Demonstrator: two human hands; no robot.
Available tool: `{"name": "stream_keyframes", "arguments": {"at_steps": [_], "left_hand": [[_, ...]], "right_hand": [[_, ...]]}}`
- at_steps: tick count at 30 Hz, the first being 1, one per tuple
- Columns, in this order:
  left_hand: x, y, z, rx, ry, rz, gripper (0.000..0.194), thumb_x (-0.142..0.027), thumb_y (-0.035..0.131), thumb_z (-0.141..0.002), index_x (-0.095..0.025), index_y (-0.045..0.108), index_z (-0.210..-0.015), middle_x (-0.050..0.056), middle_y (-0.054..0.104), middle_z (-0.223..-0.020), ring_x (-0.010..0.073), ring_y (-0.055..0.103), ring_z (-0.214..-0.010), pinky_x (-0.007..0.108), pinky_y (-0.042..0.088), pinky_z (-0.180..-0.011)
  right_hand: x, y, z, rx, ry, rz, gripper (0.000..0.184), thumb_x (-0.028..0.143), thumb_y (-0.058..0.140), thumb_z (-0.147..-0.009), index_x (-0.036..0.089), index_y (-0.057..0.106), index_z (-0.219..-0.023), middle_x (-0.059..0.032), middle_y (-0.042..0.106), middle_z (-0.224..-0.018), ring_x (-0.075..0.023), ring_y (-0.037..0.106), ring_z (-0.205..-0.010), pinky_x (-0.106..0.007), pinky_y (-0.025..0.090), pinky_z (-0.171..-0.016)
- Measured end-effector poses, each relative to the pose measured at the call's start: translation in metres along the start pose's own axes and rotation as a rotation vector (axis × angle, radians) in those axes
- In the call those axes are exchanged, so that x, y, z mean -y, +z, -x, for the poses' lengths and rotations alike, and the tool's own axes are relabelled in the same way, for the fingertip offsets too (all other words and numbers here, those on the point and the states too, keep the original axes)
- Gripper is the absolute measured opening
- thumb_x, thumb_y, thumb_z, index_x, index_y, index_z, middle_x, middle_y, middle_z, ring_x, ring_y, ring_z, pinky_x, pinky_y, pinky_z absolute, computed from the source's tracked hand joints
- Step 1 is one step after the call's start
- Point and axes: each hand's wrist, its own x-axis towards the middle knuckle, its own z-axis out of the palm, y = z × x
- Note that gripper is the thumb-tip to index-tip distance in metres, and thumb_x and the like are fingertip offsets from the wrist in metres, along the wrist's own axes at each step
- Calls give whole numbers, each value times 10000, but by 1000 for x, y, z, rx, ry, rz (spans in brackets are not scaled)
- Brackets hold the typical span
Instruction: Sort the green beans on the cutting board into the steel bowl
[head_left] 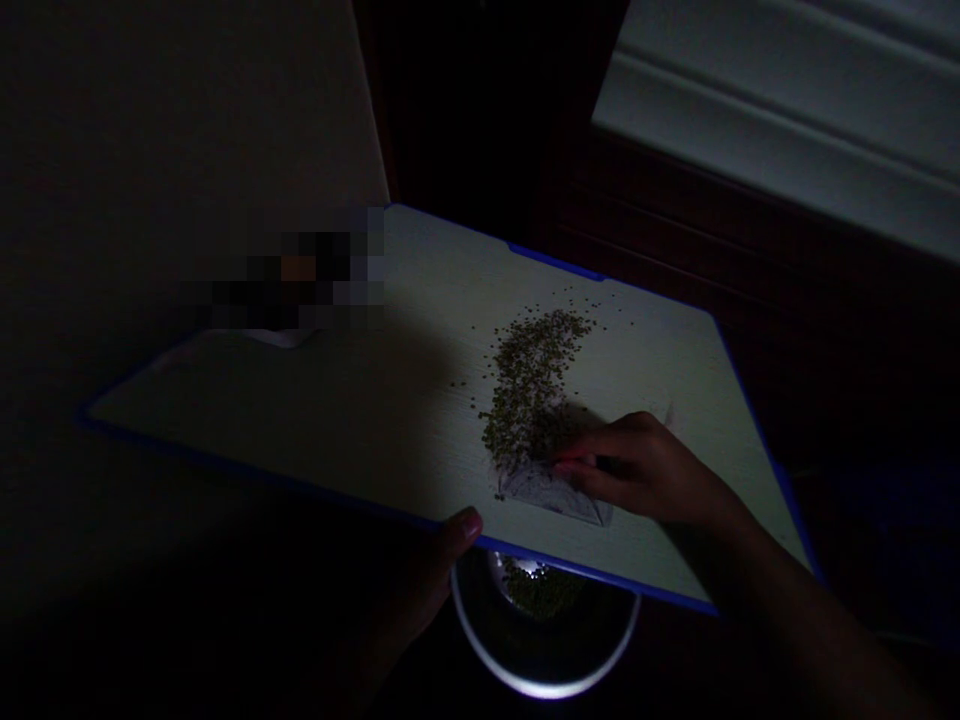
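At the far left, beyond the left hand, a small white object (pixel 281 338) lies at the edge of the large pale board with a blue rim (pixel 442 250). The left hand (pixel 435 570) has its thumb laid over the board's near edge, so it seems to clasp the board. Just to the right of that thumb and below the board is a round bowl with a bright rim (pixel 551 690), with small greenish grains (pixel 547 597) in it.

On the board, a loose patch of small brown-green seeds (pixel 529 380) lies ahead of the left hand, slightly to its right, and ahead and left of the right hand (pixel 652 465). Its long axis runs away from the hands, leaning a little right at the far end. The right hand is nearer, its fingertips at the patch's near end, over a greyish, film-like piece (pixel 555 492). Its thumb and forefinger are drawn close together beside a red glint; I cannot tell whether they pinch anything.

The left fingers are out of sight, a blocked-out area covers part of the white object, the board hides the bowl's far side, and darkness swallows both forearms' outer ends.
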Motion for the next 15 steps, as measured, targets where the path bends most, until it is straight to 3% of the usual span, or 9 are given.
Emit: {"name": "stream_keyframes", "arguments": {"at_steps": [5, 10, 15], "left_hand": [[1, -1, -1, 44, -27, 2, 452, -506, 825, -696, -165, 832, -991, 136, 837, -1095, 427, 650, -1269, 534, 468, -1125], [-2, 1, 1, 63, -17, 7, 321, -466, 808, -734, -204, 836, -917, 121, 841, -1080, 403, 659, -1264, 523, 454, -1134], [-1, 0, 2, 83, -61, -2, 352, -501, 806, -733, -186, 837, -888, 135, 849, -1018, 403, 707, -1180, 518, 506, -1076]], "right_hand": [[1, -1, 0, -26, -18, 12, 189, 311, 675, -978, 155, 781, -985, 5, 715, -655, -76, 628, -523, -183, 444, -536], [1, 4, -3, 16, -32, -17, 225, 338, 648, -997, 157, 781, -1003, -16, 749, -702, -93, 649, -559, -200, 457, -545], [2, 4, -3, 95, -26, -51, 229, 341, 651, -996, 153, 780, -990, -25, 758, -728, -89, 637, -556, -203, 459, -548]]}}
